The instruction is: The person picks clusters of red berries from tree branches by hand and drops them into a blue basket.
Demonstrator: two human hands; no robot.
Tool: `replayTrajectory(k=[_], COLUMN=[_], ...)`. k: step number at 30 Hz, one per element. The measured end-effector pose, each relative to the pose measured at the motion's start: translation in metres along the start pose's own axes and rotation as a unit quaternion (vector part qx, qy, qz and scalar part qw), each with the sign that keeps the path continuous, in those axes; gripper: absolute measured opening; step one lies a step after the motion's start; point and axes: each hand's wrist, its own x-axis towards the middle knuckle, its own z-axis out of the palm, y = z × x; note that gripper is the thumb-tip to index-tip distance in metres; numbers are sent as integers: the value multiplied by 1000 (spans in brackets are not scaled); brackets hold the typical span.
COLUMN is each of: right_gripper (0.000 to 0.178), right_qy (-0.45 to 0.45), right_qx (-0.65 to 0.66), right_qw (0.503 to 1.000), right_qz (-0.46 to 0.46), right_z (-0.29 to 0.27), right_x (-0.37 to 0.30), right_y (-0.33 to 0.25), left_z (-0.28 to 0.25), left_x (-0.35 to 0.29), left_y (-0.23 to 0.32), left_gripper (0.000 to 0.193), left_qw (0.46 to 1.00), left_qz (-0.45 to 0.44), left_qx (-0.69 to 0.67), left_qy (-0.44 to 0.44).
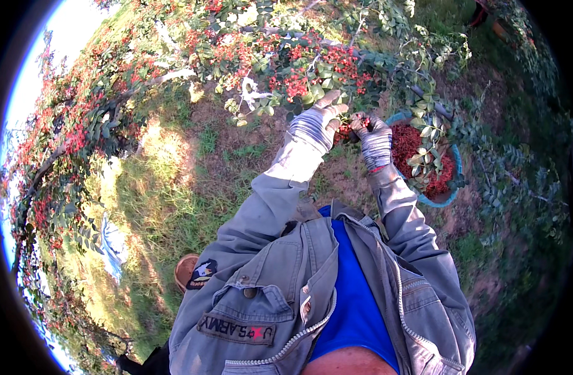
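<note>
Both my hands wear striped grey gloves and meet just below a branch heavy with red berry clusters (297, 85). My left hand (313, 127) reaches in among the lowest leaves, its fingers bent and closed; what they grip is hidden. Close by on the right, my right hand (375, 142) has its darkened fingertips pinched on a small bunch of red berries (360, 123). More red berries (341, 132) show in the gap between the two hands. Beside my right wrist, a basin with a turquoise rim (458, 164) holds a heap of picked red berries (406, 145).
A leafy twig (426, 140) hangs over the basin. Thick branches (163, 76) with berries arch across the top and left side. Grass and bare soil (249, 134) lie below. A pale blue-white sheet (113, 247) lies at the left, and a brown round object (186, 271) sits near my left sleeve.
</note>
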Motion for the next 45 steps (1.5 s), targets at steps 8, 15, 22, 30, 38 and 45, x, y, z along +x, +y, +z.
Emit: replayTrajectory(k=[8,15,22,30,38,45], right_gripper=[22,18,14,23,18,11], right_qy=[-43,-59,-84,-28,-17,28], right_qx=[-47,-117,-94,-168,-75,-154], right_qw=[998,988,991,982,997,986], right_qz=[-29,-82,-40,-76,-5,-52], right_z=[-10,-10,-8,7,-2,-3], right_x=[-3,-4,-9,-22,-23,-36], right_y=[-10,-16,-22,-37,-27,-39], left_z=[4,-2,0,17,12,20], left_x=[19,16,18,16,10,9], left_y=[-32,-28,-20,-45,-33,-34], left_gripper=[26,28,23,22,31,26], left_qw=[985,972,978,997,994,996], left_qz=[43,101,118,48,77,35], left_qx=[132,174,152,12,52,22], left_qy=[-103,-118,-76,-60,-64,-75])
